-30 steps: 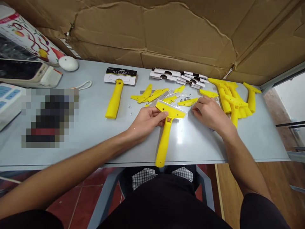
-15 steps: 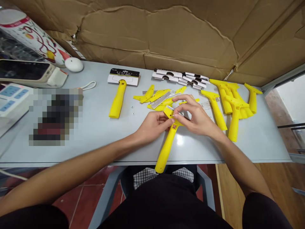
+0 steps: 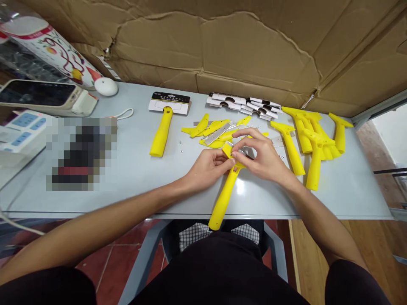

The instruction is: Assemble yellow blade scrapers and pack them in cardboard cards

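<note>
My left hand (image 3: 210, 169) is closed around the head of a yellow plastic scraper (image 3: 222, 199). Its handle slants down toward me past the table's front edge. At the same head, my right hand (image 3: 262, 154) has thumb and index finger pressed together against the yellow plastic. Whatever lies in that pinch is too small or too hidden to make out. A metal blade edge shows partly behind the right fingers. Just beyond my hands lies a heap of yellow head covers (image 3: 201, 126) and metal blades (image 3: 218, 133).
Several yellow scraper handles (image 3: 314, 165) lie to the right. A scraper with a card sleeve (image 3: 161, 131) lies left of the heap, near small nuts (image 3: 181, 151). Folded cards (image 3: 227, 101) lie at the back. A phone (image 3: 38, 93) and power strip (image 3: 27, 129) are far left.
The view has shifted slightly, so the things on the table appear a little further right. Both hands stay at the scraper's head, with barely any change in the fingers.
</note>
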`<state>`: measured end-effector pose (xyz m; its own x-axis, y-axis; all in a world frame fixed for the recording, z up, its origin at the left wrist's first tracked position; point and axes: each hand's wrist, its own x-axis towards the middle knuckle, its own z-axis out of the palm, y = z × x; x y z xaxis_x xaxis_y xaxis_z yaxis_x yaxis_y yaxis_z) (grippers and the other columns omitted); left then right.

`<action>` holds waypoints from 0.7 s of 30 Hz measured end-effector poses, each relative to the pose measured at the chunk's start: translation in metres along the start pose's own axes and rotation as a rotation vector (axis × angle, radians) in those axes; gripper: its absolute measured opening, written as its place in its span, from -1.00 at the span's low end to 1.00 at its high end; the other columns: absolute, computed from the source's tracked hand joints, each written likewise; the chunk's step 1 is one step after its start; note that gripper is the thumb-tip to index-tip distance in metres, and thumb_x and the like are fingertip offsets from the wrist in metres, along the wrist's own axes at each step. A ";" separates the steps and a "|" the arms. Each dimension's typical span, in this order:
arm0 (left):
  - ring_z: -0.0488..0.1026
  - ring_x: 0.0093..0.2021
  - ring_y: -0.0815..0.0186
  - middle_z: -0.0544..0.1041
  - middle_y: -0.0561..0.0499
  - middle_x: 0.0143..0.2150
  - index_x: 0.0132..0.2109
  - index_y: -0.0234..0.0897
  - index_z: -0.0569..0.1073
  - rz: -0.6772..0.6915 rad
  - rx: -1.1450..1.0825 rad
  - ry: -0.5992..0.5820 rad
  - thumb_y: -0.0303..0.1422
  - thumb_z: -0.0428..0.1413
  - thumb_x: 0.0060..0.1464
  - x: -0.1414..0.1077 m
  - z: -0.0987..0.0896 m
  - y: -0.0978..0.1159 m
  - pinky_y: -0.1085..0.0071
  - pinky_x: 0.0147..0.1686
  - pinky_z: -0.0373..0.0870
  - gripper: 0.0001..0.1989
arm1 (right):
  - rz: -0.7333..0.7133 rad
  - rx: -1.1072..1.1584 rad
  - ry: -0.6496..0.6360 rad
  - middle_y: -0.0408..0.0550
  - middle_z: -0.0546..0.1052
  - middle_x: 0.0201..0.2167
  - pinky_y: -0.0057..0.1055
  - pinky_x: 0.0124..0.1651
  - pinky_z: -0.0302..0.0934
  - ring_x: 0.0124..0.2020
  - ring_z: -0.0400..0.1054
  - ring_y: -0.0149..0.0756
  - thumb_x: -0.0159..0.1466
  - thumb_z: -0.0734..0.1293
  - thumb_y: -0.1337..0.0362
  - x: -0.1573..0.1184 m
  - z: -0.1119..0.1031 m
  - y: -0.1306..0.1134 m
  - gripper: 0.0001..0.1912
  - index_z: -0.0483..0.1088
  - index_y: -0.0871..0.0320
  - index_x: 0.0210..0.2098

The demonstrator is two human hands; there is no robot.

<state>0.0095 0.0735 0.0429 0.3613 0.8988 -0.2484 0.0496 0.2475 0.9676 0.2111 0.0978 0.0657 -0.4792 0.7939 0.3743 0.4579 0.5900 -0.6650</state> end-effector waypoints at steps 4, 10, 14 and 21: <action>0.64 -0.21 0.16 0.71 -0.08 -0.27 -0.27 -0.29 0.62 0.002 -0.034 0.005 -0.17 0.39 0.08 0.000 0.001 0.003 0.23 -0.16 0.59 -0.74 | 0.036 0.077 0.050 0.02 0.63 0.01 -0.03 0.21 0.40 0.10 0.54 -0.11 0.39 0.41 0.27 0.001 -0.001 0.001 -0.96 0.55 0.05 -0.20; 0.64 -0.18 0.16 0.74 -0.13 -0.19 -0.17 -0.32 0.66 -0.004 -0.223 0.076 -0.22 0.43 0.05 0.006 -0.002 0.003 0.19 -0.08 0.60 -0.72 | 0.158 0.137 0.213 0.00 0.64 -0.11 -0.20 -0.02 0.46 -0.02 0.53 -0.17 0.41 0.41 0.18 -0.003 -0.016 0.011 -0.90 0.57 0.04 -0.18; 0.67 -0.12 0.13 0.74 -0.17 -0.15 -0.16 -0.34 0.65 0.013 -0.389 0.182 -0.24 0.44 0.08 0.012 -0.005 -0.001 0.15 -0.01 0.60 -0.72 | 0.352 0.246 0.212 -0.04 0.62 -0.20 -0.26 -0.17 0.44 -0.22 0.52 -0.25 0.38 0.46 0.11 -0.008 -0.022 0.018 -0.82 0.55 0.08 -0.17; 0.68 -0.08 0.12 0.74 -0.18 -0.11 -0.15 -0.35 0.66 0.065 -0.446 0.211 -0.21 0.43 0.11 0.014 -0.007 0.000 0.14 0.01 0.59 -0.71 | 0.514 0.517 0.108 -0.13 0.58 -0.25 -0.31 -0.46 0.41 -0.50 0.49 -0.35 0.22 0.59 -0.14 -0.005 -0.014 0.006 -0.49 0.49 0.05 -0.05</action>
<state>0.0083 0.0888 0.0389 0.1518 0.9597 -0.2364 -0.3869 0.2777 0.8793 0.2266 0.0991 0.0688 -0.2101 0.9774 -0.0231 0.1809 0.0156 -0.9834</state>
